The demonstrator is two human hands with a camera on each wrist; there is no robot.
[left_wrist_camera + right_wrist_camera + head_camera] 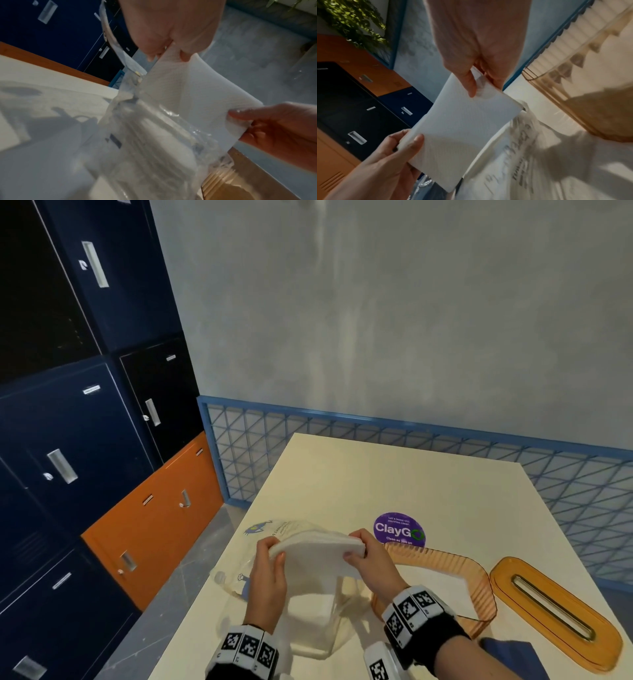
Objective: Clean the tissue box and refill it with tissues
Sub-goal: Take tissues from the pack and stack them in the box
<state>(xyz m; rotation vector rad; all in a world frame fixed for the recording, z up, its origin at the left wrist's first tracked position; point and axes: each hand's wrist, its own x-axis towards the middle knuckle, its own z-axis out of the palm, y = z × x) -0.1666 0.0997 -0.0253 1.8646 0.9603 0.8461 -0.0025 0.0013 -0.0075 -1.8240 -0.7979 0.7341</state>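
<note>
Pinching the tissue stack point(317, 549), both hands' point(269, 575) point(371, 565) grip hides its ends.

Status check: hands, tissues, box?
Left hand and right hand grip tissue stack above plastic wrapper. Tissue box open, lid beside it. Nothing blocking.

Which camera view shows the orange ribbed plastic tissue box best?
The head view: the orange ribbed plastic tissue box lies open on the table, nearly whole, partly behind the right wrist. The left wrist view shows only a corner; the right wrist view a blurred side wall.
</note>
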